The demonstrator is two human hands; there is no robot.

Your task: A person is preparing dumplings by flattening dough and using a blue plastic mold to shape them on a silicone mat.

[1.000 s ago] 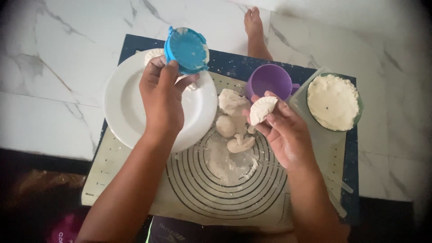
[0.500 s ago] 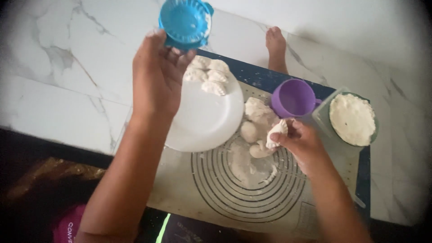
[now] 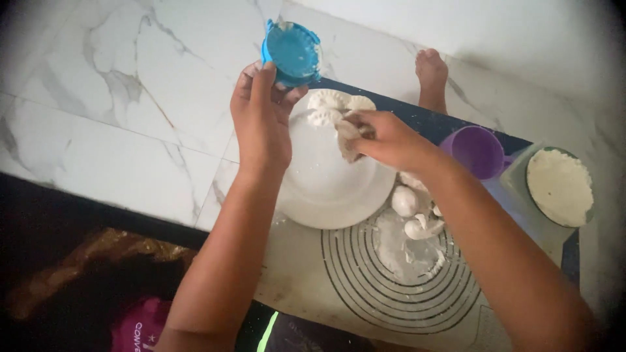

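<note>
Dough point(image 3: 347, 140) in right hand point(image 3: 385, 138) over plate point(image 3: 326, 189), marble floor point(image 3: 117, 98).

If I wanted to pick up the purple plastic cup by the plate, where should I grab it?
Probably by the small handle on the round purple plastic cup, coming from the right, where it sticks out toward the bowl of white flour. The cup stands upright with its mouth open, and the right hand and arm cross just left of it, so that side looks crowded.
</note>
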